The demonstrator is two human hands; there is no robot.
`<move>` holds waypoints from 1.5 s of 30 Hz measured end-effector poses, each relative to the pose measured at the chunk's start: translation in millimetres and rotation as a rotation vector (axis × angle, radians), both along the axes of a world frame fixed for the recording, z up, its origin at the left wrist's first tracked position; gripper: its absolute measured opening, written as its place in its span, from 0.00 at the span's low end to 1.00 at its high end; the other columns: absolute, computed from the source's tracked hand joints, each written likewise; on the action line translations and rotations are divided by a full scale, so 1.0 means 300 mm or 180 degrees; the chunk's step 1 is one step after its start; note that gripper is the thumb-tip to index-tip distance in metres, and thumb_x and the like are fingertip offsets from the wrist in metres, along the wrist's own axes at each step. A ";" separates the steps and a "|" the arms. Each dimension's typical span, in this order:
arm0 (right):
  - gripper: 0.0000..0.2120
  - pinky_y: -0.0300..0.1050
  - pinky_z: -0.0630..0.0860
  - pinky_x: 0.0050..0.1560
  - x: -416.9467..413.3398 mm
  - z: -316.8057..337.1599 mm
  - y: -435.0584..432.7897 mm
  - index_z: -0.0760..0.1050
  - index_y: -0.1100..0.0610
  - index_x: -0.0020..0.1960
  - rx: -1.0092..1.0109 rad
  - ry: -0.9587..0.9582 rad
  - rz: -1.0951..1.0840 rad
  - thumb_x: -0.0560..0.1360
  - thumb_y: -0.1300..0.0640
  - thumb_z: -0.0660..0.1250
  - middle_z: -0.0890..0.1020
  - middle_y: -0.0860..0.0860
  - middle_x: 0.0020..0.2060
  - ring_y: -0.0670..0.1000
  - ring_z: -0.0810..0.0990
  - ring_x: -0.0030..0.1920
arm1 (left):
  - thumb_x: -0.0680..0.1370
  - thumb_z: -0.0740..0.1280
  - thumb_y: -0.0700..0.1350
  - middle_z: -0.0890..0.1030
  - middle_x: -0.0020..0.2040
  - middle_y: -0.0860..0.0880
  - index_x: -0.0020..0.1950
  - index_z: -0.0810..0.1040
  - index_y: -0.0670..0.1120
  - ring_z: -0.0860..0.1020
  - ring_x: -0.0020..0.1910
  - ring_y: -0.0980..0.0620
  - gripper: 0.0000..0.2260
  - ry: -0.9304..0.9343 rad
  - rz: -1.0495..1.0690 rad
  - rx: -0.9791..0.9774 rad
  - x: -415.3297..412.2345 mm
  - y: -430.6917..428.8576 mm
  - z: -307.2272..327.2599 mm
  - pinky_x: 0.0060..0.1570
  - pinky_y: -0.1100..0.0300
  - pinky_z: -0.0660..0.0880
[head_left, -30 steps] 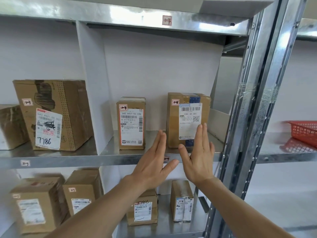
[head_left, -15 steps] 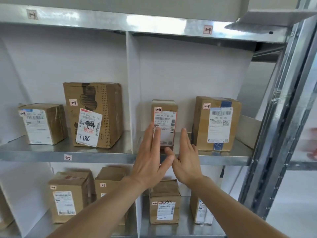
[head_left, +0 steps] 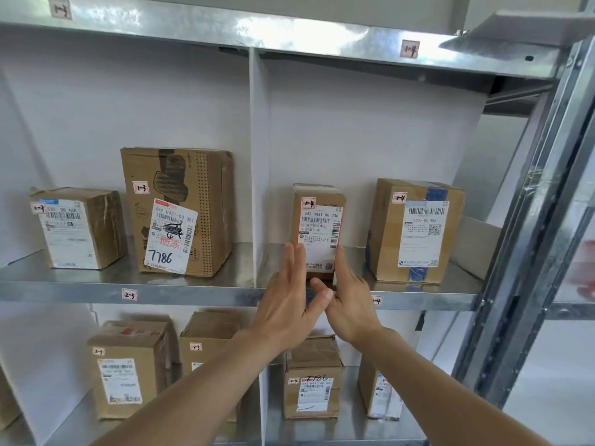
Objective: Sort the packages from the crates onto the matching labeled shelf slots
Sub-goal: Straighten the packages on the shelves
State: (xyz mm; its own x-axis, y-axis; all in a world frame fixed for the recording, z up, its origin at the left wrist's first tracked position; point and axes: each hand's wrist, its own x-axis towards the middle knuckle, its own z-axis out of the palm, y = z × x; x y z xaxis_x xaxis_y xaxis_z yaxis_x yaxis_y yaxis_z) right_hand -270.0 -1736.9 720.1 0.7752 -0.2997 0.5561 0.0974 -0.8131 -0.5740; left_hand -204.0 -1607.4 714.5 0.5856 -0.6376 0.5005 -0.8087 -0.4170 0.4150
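Observation:
A small upright cardboard box (head_left: pixel 318 217) tagged 1-4 stands on the metal shelf (head_left: pixel 199 284) just right of the white divider (head_left: pixel 259 162). My left hand (head_left: pixel 288 304) is raised flat at the box's lower left, fingers straight. My right hand (head_left: pixel 349 300) is flat at its lower right, fingertips at the box's edge. Whether the hands touch the box I cannot tell. A larger box (head_left: pixel 415 230), also tagged 1-4, stands further right in the same slot.
Left of the divider stand two boxes tagged 1-3, a tall one (head_left: pixel 180 210) and a small one (head_left: pixel 79 228). The lower shelf holds several boxes tagged 2-3 and 2-4. A steel upright (head_left: pixel 531 252) bounds the shelving on the right.
Both hands have moved left from the larger 1-4 box to the small 1-4 box. The view has swung left, bringing the 1-3 slot fully into sight.

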 end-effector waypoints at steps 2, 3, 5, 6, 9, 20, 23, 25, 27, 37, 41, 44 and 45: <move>0.37 0.61 0.73 0.68 0.003 0.005 -0.001 0.49 0.44 0.83 0.0021 0.0022 0.0007 0.77 0.36 0.55 0.79 0.41 0.68 0.50 0.80 0.63 | 0.78 0.46 0.71 0.34 0.82 0.46 0.80 0.31 0.51 0.46 0.82 0.47 0.41 0.0067 -0.0048 0.0079 -0.003 0.003 0.009 0.78 0.47 0.53; 0.38 0.61 0.73 0.68 0.006 0.005 -0.002 0.49 0.44 0.83 0.0036 0.0025 0.0010 0.77 0.36 0.55 0.79 0.41 0.67 0.50 0.80 0.63 | 0.78 0.47 0.69 0.33 0.81 0.46 0.80 0.31 0.51 0.44 0.82 0.47 0.41 0.0097 -0.0053 0.0119 -0.006 0.004 0.016 0.78 0.46 0.53; 0.37 0.62 0.73 0.67 0.012 0.002 -0.006 0.50 0.44 0.83 0.0050 0.0011 0.0009 0.77 0.36 0.56 0.80 0.40 0.66 0.50 0.80 0.62 | 0.77 0.47 0.67 0.32 0.81 0.46 0.80 0.30 0.50 0.41 0.81 0.49 0.41 0.0163 -0.0065 0.0164 -0.013 0.008 0.028 0.79 0.47 0.50; 0.37 0.62 0.73 0.67 0.014 0.000 -0.007 0.50 0.44 0.83 0.0050 0.0002 0.0002 0.77 0.36 0.56 0.80 0.40 0.66 0.50 0.80 0.61 | 0.77 0.47 0.68 0.31 0.81 0.46 0.80 0.30 0.50 0.40 0.81 0.50 0.41 0.0176 -0.0084 0.0171 -0.013 0.010 0.028 0.79 0.47 0.49; 0.35 0.62 0.73 0.68 0.017 -0.015 -0.008 0.52 0.44 0.82 0.0030 -0.0060 0.0013 0.78 0.36 0.57 0.78 0.39 0.68 0.49 0.79 0.63 | 0.76 0.43 0.73 0.29 0.80 0.48 0.79 0.28 0.53 0.39 0.81 0.49 0.42 0.0132 -0.0119 0.0166 0.002 0.017 0.002 0.79 0.47 0.50; 0.42 0.57 0.51 0.82 -0.107 -0.118 -0.013 0.46 0.52 0.85 -0.0218 -0.0103 -0.0451 0.78 0.32 0.50 0.49 0.45 0.83 0.46 0.49 0.83 | 0.79 0.42 0.72 0.34 0.81 0.48 0.81 0.37 0.47 0.34 0.80 0.52 0.40 -0.0591 -0.0500 -0.0204 -0.015 0.116 -0.107 0.79 0.48 0.42; 0.41 0.55 0.50 0.82 -0.153 -0.157 -0.022 0.45 0.50 0.85 -0.0208 -0.0121 -0.0619 0.79 0.32 0.51 0.47 0.44 0.83 0.46 0.49 0.83 | 0.82 0.48 0.66 0.42 0.83 0.44 0.83 0.47 0.43 0.43 0.82 0.46 0.37 -0.0815 -0.0684 -0.0427 -0.023 0.130 -0.146 0.78 0.39 0.52; 0.41 0.51 0.48 0.81 -0.189 -0.181 -0.030 0.46 0.49 0.85 -0.0161 -0.0101 -0.0681 0.79 0.32 0.51 0.48 0.45 0.83 0.42 0.48 0.82 | 0.83 0.51 0.63 0.49 0.83 0.41 0.82 0.53 0.40 0.49 0.82 0.43 0.35 -0.0942 -0.0838 -0.0569 -0.034 0.136 -0.164 0.76 0.37 0.58; 0.41 0.51 0.48 0.80 -0.225 -0.203 -0.033 0.47 0.50 0.85 -0.0181 -0.0073 -0.0778 0.79 0.31 0.50 0.48 0.46 0.84 0.40 0.47 0.80 | 0.83 0.52 0.63 0.54 0.82 0.40 0.80 0.59 0.38 0.53 0.81 0.44 0.34 -0.1069 -0.0938 -0.0691 -0.052 0.142 -0.179 0.76 0.42 0.60; 0.41 0.58 0.46 0.82 -0.419 -0.303 -0.064 0.45 0.48 0.85 -0.0170 0.0289 -0.1482 0.79 0.31 0.51 0.45 0.45 0.83 0.50 0.46 0.84 | 0.81 0.48 0.68 0.55 0.82 0.45 0.79 0.63 0.43 0.53 0.81 0.46 0.36 -0.0850 -0.1093 -0.0447 -0.126 0.136 -0.292 0.74 0.39 0.63; 0.44 0.54 0.41 0.79 -0.473 -0.339 -0.066 0.43 0.45 0.85 -0.0110 0.0408 -0.1684 0.76 0.24 0.46 0.43 0.45 0.84 0.49 0.45 0.84 | 0.80 0.47 0.69 0.51 0.83 0.48 0.80 0.61 0.45 0.50 0.82 0.49 0.37 -0.0644 -0.1039 -0.0303 -0.152 0.144 -0.329 0.74 0.37 0.62; 0.46 0.58 0.43 0.81 -0.503 -0.348 -0.078 0.43 0.46 0.85 -0.0057 0.0426 -0.1649 0.74 0.23 0.44 0.43 0.45 0.84 0.50 0.45 0.84 | 0.80 0.46 0.70 0.51 0.83 0.50 0.80 0.59 0.47 0.50 0.82 0.49 0.37 -0.0610 -0.0946 -0.0280 -0.160 0.160 -0.337 0.73 0.37 0.63; 0.46 0.60 0.45 0.82 -0.512 -0.348 -0.082 0.43 0.46 0.85 -0.0055 0.0432 -0.1625 0.74 0.23 0.44 0.44 0.46 0.84 0.50 0.45 0.84 | 0.80 0.46 0.70 0.51 0.83 0.50 0.80 0.59 0.47 0.50 0.82 0.49 0.37 -0.0606 -0.0912 -0.0281 -0.163 0.167 -0.337 0.73 0.38 0.63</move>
State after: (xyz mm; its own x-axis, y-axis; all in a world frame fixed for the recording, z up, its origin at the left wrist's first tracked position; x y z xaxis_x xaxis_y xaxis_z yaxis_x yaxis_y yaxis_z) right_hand -423.7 -1761.5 615.6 0.5984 -0.6496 0.4689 -0.3878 -0.7470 -0.5400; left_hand -252.9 -1557.2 613.4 0.2803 -0.7119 0.6439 -0.9539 -0.1314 0.2700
